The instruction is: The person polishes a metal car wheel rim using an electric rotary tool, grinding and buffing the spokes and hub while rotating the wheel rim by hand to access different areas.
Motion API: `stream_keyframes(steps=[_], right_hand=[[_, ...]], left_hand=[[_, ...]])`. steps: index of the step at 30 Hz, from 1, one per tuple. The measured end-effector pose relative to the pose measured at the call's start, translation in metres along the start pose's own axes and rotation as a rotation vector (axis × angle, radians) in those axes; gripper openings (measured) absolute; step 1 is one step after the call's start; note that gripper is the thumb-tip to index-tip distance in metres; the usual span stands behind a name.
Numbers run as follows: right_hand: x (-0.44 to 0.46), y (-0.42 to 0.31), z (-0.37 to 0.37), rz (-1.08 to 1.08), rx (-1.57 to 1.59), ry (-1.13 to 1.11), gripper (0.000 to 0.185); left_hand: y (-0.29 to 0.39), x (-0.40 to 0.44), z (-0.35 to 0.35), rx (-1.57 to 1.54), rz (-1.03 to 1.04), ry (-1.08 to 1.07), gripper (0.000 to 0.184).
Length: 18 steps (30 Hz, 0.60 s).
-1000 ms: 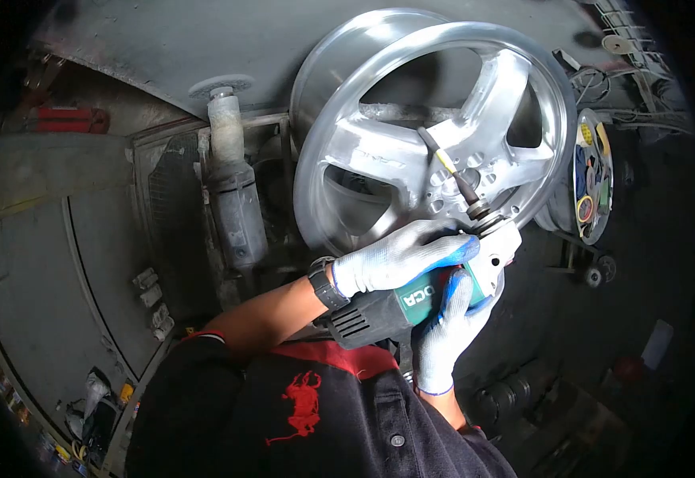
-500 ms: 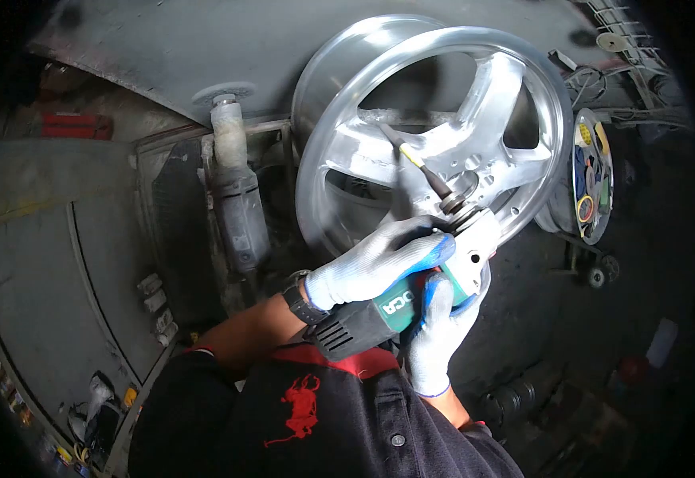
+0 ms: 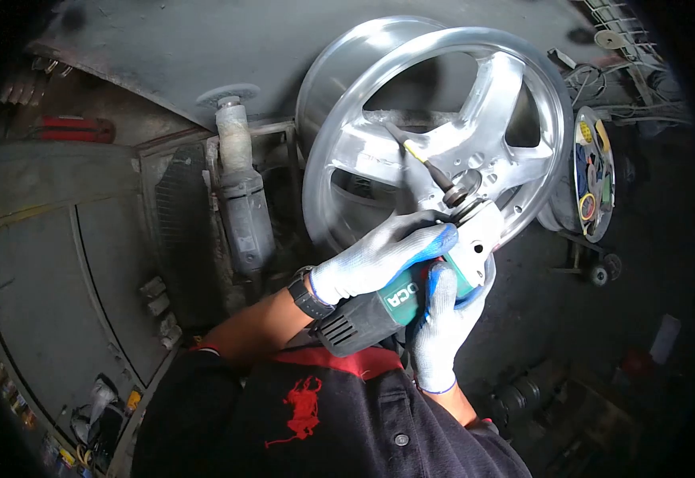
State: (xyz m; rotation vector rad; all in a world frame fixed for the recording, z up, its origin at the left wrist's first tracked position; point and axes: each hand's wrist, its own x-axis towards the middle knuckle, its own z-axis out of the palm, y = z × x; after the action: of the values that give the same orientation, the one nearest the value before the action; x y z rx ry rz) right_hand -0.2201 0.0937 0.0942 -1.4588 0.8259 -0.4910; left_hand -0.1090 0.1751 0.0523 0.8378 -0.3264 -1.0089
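A green and black power tool (image 3: 399,303) with a silver head is held by both my gloved hands in front of my chest. My left hand (image 3: 379,259) wraps over its upper side near the head. From the other side, my right hand (image 3: 447,323) grips the body with the thumb up. A thin dark shaft with a yellow band (image 3: 415,151) sticks out of the tool's head. Its tip lies over a spoke of the bare metal wheel rim (image 3: 483,99), close to the surface; contact cannot be made out.
A second grey power tool with a disc (image 3: 244,203) stands left of the rim. On the right, a round tray (image 3: 595,227) holds tapes and small items. Cables (image 3: 590,84) hang at the upper right. A red object (image 3: 76,129) lies at the upper left.
Both hands and the tool have moved left and slightly down compared with a second ago. The shaft's tip has shifted from near the hub to further out along the left spoke.
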Motion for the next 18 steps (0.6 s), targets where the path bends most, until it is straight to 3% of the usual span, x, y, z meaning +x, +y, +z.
stream_keyframes(steps=[4,12,15,17,18], right_hand=[[-0.003,-0.006,0.009,0.024,0.074,-0.049,0.084],[0.003,-0.012,0.001,0.002,0.035,0.021,0.081],[0.008,-0.010,-0.007,-0.008,0.034,0.076,0.080],[0.011,-0.005,-0.010,-0.026,0.018,0.102,0.080],[0.010,-0.004,-0.010,-0.023,0.020,0.102,0.080]], left_hand=[[0.026,-0.017,0.005,0.064,-0.104,0.079,0.047],[0.016,-0.002,0.011,0.005,-0.154,0.060,0.049],[-0.019,0.018,0.007,-0.051,-0.132,-0.002,0.049],[-0.031,0.019,0.006,0.133,0.106,0.032,0.037],[-0.025,0.017,0.007,0.136,0.104,0.033,0.037]])
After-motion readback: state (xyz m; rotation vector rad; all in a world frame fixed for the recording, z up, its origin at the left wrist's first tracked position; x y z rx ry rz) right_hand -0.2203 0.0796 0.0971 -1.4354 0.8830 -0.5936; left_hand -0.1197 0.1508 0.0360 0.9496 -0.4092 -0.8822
